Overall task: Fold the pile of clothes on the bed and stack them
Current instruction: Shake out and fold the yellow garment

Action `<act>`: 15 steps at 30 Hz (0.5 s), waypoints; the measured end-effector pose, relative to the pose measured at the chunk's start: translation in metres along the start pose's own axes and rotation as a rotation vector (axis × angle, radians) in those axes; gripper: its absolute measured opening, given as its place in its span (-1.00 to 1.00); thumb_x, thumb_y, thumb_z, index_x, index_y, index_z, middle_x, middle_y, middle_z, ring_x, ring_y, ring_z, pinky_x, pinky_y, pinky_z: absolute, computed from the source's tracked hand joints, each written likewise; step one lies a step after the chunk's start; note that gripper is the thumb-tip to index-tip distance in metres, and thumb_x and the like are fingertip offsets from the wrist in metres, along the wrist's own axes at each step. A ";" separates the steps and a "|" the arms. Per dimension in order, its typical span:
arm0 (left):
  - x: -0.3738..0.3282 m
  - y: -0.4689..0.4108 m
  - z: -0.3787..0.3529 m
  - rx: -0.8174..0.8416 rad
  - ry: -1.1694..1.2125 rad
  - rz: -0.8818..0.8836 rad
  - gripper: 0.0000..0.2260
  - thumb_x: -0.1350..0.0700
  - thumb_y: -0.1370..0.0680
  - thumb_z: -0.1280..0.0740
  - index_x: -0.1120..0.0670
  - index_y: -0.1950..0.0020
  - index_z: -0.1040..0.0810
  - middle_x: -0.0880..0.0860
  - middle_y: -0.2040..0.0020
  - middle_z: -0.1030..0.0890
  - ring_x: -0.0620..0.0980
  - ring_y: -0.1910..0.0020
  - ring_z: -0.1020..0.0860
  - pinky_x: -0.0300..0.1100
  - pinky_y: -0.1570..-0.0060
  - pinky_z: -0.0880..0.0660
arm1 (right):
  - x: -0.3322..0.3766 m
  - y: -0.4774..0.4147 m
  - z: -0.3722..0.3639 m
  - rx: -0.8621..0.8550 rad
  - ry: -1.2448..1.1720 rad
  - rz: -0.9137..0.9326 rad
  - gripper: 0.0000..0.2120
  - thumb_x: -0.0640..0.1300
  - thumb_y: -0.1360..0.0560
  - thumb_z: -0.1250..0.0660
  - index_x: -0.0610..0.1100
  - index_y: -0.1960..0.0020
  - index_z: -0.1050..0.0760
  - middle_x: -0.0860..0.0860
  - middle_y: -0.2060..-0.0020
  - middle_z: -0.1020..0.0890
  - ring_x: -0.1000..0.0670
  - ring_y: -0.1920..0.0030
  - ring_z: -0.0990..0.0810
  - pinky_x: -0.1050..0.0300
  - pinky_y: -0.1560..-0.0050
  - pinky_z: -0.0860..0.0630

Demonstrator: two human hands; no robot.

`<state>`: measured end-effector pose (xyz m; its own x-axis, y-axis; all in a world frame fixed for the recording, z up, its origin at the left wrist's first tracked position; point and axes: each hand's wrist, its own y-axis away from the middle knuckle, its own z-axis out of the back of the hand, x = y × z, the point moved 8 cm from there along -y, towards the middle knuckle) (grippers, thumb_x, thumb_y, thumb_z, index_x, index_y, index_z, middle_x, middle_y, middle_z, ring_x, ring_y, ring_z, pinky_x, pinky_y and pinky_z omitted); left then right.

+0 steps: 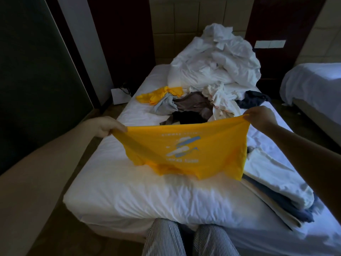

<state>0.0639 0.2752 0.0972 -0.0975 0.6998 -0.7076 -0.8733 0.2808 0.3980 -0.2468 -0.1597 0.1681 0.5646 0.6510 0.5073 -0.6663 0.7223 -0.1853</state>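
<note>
Striped trouser legs (184, 241) are seen below the yellow shirt (184, 150), which is pinched at its upper corners by left grip (108, 126) and right grip (260, 117) above the bed (147, 200); if swung rightward, the folded stack (276, 191) beside it could be toppled.

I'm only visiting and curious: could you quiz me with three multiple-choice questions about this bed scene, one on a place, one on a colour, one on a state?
1. Where is the folded stack?
A) near right side of the bed
B) on a chair
C) in a drawer

2. What colour is the shirt being held up?
A) red
B) yellow
C) green

3. How is that shirt?
A) rolled up
B) folded flat
C) stretched open

Answers: 1 A, the stack lies on the sheet at the near right; 2 B, its cloth is plainly yellow; 3 C, the left grip and right grip pinch its corners wide apart.
</note>
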 end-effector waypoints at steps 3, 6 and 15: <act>-0.008 0.010 -0.009 0.003 -0.058 0.006 -0.73 0.20 -0.37 -0.50 0.22 -0.03 -0.60 0.17 -0.01 -0.58 0.18 -0.14 -0.53 0.15 -0.27 -0.43 | 0.001 -0.004 -0.010 -0.007 0.034 -0.026 -0.79 -0.19 -0.50 -0.29 -0.24 -0.07 -0.61 -0.24 0.01 -0.64 -0.24 -0.04 -0.57 0.02 0.02 -0.47; -0.033 0.029 -0.016 -0.056 0.073 -0.017 -0.77 0.29 -0.49 -0.38 0.27 -0.14 -0.53 0.19 -0.05 -0.54 0.12 -0.08 -0.52 -0.07 -0.13 -0.49 | 0.004 -0.014 -0.016 -0.053 -0.009 -0.042 -0.83 -0.28 -0.48 -0.27 -0.30 0.23 -0.58 -0.28 0.21 -0.62 -0.29 0.08 -0.60 0.00 0.12 -0.53; -0.111 0.015 0.035 -0.356 0.412 -0.258 -0.87 0.27 -0.52 -0.36 0.19 -0.06 -0.57 0.13 0.01 -0.54 0.09 -0.10 -0.54 -0.14 -0.12 -0.49 | 0.021 -0.076 0.024 -0.281 -0.444 -0.135 -0.83 -0.24 -0.52 -0.25 -0.29 0.13 -0.57 -0.20 0.26 -0.56 -0.08 0.13 -0.48 0.05 0.10 -0.43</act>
<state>0.0782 0.2246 0.2022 0.0238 0.3067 -0.9515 -0.9926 0.1208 0.0141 -0.1959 -0.2067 0.2132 0.3358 0.4307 0.8377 -0.4115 0.8671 -0.2808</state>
